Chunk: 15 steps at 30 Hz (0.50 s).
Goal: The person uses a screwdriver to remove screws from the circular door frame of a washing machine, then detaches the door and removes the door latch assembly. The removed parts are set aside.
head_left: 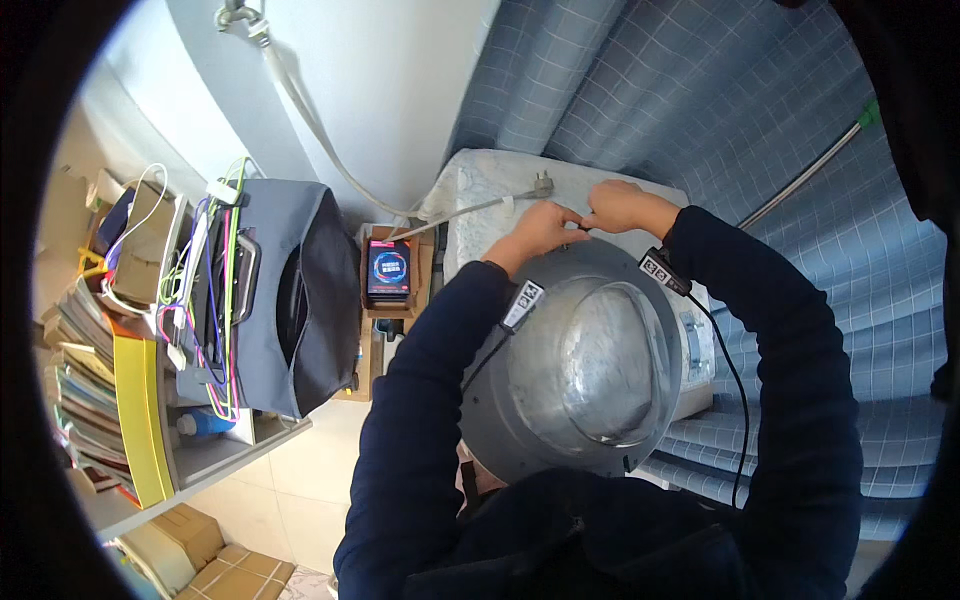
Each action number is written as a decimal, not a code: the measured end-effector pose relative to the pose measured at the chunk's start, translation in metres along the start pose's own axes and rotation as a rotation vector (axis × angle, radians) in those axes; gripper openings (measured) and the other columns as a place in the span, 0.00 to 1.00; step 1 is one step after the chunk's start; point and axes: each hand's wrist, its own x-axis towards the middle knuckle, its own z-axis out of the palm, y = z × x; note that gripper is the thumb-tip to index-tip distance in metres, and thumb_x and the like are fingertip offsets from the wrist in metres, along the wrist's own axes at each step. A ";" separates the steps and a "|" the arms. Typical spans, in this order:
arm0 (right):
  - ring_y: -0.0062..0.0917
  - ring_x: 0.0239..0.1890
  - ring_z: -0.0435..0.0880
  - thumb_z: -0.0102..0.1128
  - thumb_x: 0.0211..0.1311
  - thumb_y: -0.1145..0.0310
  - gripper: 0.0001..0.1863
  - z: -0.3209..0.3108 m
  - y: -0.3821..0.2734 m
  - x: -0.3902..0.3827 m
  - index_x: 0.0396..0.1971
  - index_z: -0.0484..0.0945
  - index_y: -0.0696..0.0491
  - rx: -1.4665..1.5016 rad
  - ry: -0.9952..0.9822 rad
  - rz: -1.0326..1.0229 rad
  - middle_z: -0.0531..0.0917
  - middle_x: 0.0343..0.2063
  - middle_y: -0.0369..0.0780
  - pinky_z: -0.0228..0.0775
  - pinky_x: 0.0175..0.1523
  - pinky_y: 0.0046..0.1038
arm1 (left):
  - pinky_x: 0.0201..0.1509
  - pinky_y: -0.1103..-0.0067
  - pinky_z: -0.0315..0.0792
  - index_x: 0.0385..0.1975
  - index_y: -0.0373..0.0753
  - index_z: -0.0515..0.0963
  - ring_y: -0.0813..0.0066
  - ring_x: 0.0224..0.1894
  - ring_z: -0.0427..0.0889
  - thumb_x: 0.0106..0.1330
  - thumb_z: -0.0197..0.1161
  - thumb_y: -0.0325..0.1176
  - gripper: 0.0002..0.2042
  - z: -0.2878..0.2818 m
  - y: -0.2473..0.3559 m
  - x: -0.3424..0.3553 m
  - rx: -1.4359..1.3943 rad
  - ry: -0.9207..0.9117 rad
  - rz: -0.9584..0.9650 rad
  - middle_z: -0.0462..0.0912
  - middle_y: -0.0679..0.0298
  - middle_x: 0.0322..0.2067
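Note:
A round washing machine door (600,350) with a grey ring and a clear bulging glass bowl lies in front of me, leaning over a pale marble-patterned top (480,215). At its far edge, my left hand (545,230) is closed, fingertips pinched by the rim. My right hand (618,207) is curled shut just to the right, nearly touching the left. A small dark piece shows between the fingertips; what it is I cannot make out. On each sleeve cuff sits a small patterned tag (523,303) with a black cable.
A grey cable with a plug (542,185) lies on the marble-patterned top. Left stand an open box with a dark blue package (389,268), a grey fabric bag (300,270), and a shelf of books (95,400). Blue checked curtains (840,280) and a metal pole (800,180) are at right.

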 end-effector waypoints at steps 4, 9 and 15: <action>0.39 0.37 0.84 0.64 0.51 0.61 0.12 0.016 -0.006 -0.008 0.27 0.83 0.55 -0.143 0.118 -0.178 0.84 0.30 0.47 0.74 0.39 0.39 | 0.25 0.71 0.64 0.38 0.41 0.84 0.69 0.17 0.70 0.57 0.68 0.44 0.15 -0.007 -0.010 0.005 -0.045 -0.148 -0.045 0.72 0.58 0.14; 0.34 0.36 0.81 0.59 0.50 0.70 0.02 0.030 -0.008 -0.025 0.21 0.80 0.51 -0.233 0.539 -0.516 0.81 0.25 0.41 0.72 0.41 0.35 | 0.32 0.67 0.69 0.36 0.38 0.82 0.59 0.23 0.77 0.60 0.64 0.44 0.15 0.010 -0.025 -0.001 -0.148 -0.181 0.079 0.81 0.55 0.21; 0.33 0.34 0.82 0.58 0.53 0.67 0.06 0.020 -0.014 -0.022 0.23 0.80 0.52 -0.168 0.470 -0.337 0.83 0.26 0.40 0.72 0.37 0.34 | 0.31 0.69 0.69 0.33 0.37 0.82 0.61 0.24 0.79 0.61 0.64 0.43 0.14 0.007 -0.022 -0.004 -0.159 -0.161 -0.060 0.79 0.54 0.19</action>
